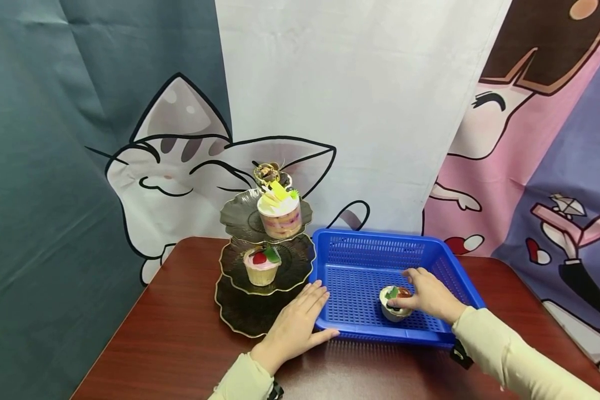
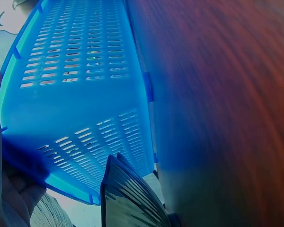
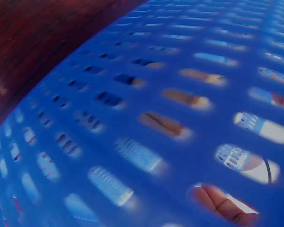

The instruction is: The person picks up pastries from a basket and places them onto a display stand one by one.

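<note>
My left hand [image 1: 295, 325] rests with straight fingers on the left front corner of a blue plastic basket [image 1: 380, 335]. In the left wrist view, its fingers [image 2: 21, 196] lie along the basket's rim. Inside the basket, my right hand [image 1: 432, 294] is at a small cupcake [image 1: 394, 312] with white cream and green and reddish-brown topping. Its thumb lies across the cupcake's near side in the head view, and the other fingers reach past its far side, spread from the thumb. Through the slotted basket wall [image 3: 180, 156], the right wrist view shows parts of fingers [image 3: 222, 203].
Left of the basket stands a dark three-tier stand [image 1: 237, 308] with gold edges. It holds a cherry-topped cupcake [image 1: 261, 272] on the middle tier and a layered dessert cup [image 1: 281, 216] on the top one. Behind the brown table [image 1: 155, 339] hangs a printed cloth [image 1: 355, 111].
</note>
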The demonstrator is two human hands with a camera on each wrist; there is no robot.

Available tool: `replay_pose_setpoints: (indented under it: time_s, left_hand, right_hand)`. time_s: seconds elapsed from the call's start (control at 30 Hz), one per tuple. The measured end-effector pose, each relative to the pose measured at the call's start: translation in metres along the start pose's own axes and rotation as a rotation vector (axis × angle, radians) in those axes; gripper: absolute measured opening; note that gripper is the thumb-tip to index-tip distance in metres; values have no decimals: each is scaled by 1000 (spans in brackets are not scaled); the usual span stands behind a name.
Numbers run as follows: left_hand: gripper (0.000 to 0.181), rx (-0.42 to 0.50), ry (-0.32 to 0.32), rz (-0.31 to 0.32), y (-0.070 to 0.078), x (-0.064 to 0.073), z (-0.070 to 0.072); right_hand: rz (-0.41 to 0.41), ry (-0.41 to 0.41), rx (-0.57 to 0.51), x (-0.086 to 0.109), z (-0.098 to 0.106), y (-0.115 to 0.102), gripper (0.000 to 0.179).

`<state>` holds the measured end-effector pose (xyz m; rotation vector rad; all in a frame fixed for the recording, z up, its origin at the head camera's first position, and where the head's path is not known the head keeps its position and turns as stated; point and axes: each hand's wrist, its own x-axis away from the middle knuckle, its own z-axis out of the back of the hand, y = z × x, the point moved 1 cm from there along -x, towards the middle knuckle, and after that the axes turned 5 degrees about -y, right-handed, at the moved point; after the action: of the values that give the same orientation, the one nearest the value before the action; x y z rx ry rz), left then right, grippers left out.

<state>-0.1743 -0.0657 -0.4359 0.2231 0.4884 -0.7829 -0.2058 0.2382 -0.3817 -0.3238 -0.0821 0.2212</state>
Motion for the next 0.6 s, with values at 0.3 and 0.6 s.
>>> replay_pose_setpoints:
  time_s: [0.3,0.6]
  left_hand:
    - [71,-2,-1,2,0,0,0]
    - [71,5,-5,-1,-1,0,0]
  right_hand:
    - [12,-26,18,-4,-8,5,86]
    - [32,-45,42,-5,-14,6,86]
